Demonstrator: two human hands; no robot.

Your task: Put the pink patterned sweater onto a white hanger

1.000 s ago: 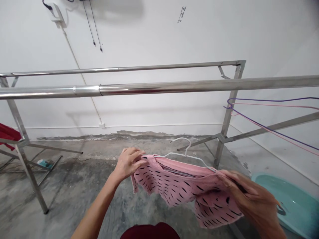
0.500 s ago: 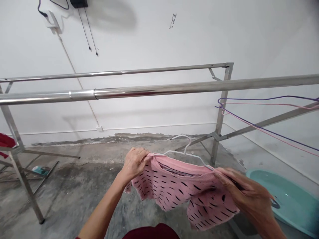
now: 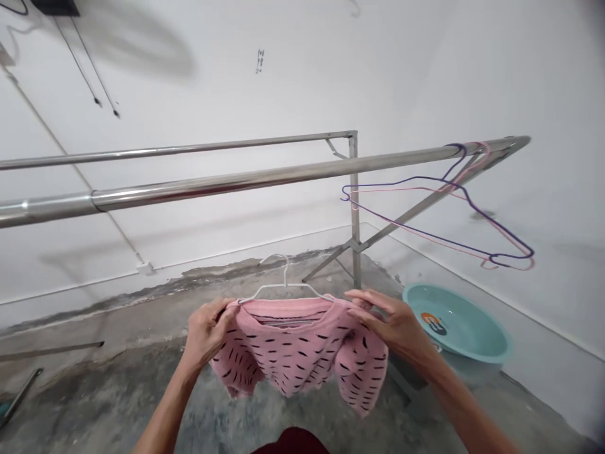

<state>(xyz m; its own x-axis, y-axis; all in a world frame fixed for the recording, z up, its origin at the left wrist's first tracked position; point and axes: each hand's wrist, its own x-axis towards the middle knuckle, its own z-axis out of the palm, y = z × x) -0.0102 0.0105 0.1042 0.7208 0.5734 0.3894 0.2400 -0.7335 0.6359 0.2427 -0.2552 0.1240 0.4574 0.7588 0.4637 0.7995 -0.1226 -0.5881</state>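
A pink sweater (image 3: pixel 295 350) with short black dashes hangs spread in front of me on a white hanger (image 3: pixel 285 285). The hanger's hook and upper arms stick out of the neckline; the rest is inside the sweater. My left hand (image 3: pixel 207 325) is closed on the sweater's shoulder at the left. At the other shoulder, my right hand (image 3: pixel 385 318) pinches the knit between thumb and fingers, with some fingers stretched out. Both sleeves dangle below my hands. The sweater is below the metal rail and apart from it.
A steel drying rack (image 3: pixel 227 183) with two rails spans the view. A purple hanger (image 3: pixel 466 186) and a pink hanger (image 3: pixel 533 260) hang from its front rail at the right. A turquoise basin (image 3: pixel 472 325) stands below them. A white wall (image 3: pixel 302 82) rises behind.
The view has swung right, bringing the hangers on the rail and the basin further in. The sweater is now held more level and squarely before me, still between both hands.
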